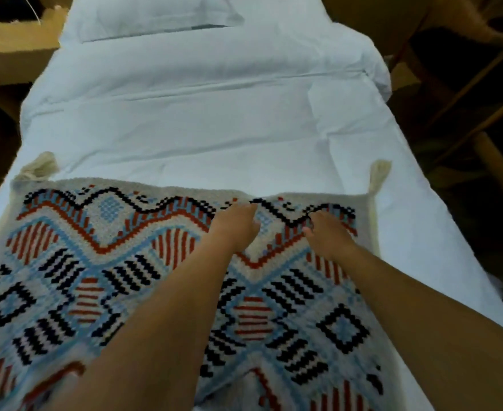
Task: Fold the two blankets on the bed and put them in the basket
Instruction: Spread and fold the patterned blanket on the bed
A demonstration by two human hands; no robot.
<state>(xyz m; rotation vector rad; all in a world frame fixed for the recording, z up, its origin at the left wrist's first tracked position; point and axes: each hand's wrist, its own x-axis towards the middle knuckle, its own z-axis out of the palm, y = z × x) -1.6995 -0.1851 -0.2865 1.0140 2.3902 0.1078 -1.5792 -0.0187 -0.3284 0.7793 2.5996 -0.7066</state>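
A woven blanket (pixel 101 262) with red, black and light-blue geometric patterns lies spread flat across the near end of the bed (pixel 202 120), cream tassels at its far corners. My left hand (pixel 236 225) rests palm-down on the blanket near its far edge, right of centre, fingers together. My right hand (pixel 325 232) lies on the blanket just to the right, fingers curled at the far edge; whether it pinches the fabric I cannot tell. Only one blanket shows. No basket is in view.
White bedding covers the bed, with a pillow (pixel 152 13) at the far end. A wooden bedside table (pixel 12 48) stands at the far left. Wooden chair frames (pixel 463 93) stand close along the bed's right side.
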